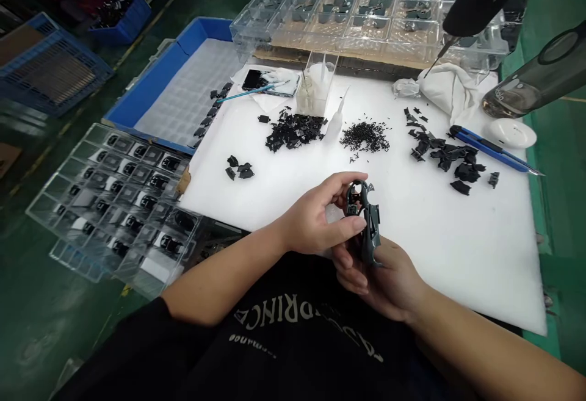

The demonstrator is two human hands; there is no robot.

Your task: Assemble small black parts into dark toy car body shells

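Near 6 o'clock, above the white foam board [458, 267]: dark plastic moulded part [368, 224], long axis near vertical, narrow end toward 6 o'clock; left hand [311, 218] pinching its upper end; right hand [384, 282] cradling its lower end; clear tray [59, 190] at 9 o'clock, holding black parts; clear tray [256, 22] at 12 o'clock, holding dark parts.

A dark grey moulded plastic part [370, 224], elongated and curved, with rounded openings at its upper end and a narrow lower tip. The part stands nearly upright above the table. The left hand [311, 218] pinches its upper section; the right hand [382, 282] supports its lower section from beneath.
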